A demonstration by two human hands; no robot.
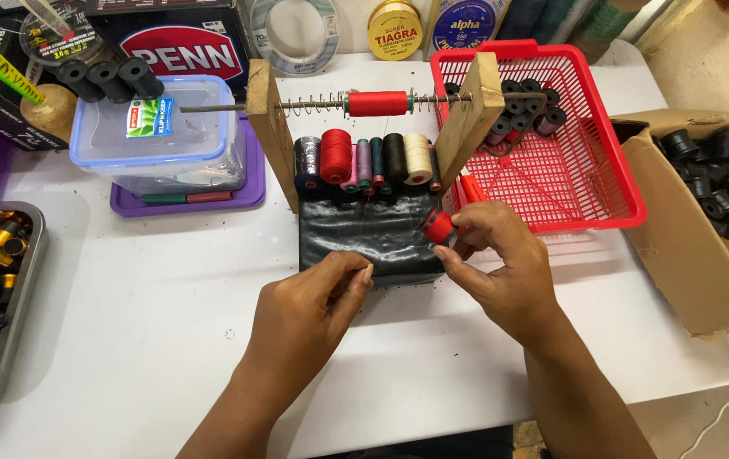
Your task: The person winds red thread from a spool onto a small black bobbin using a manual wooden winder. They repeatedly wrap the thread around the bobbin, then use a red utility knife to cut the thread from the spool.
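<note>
I see my right hand with its grip pinched around a small red-wound bobbin, thumb and fingertips closed on it just above the near edge of a black block on the white worktop. My left hand sits just to the left of that grip, thumb and forefinger pressed together; I cannot tell whether a thread runs between them. Directly beyond the bobbin stands a row of thread spools in red, grey, teal, black and cream. Above them a wooden frame carries a rod with a red spool between springs. To the right of the grip lies a red basket holding black bobbins.
</note>
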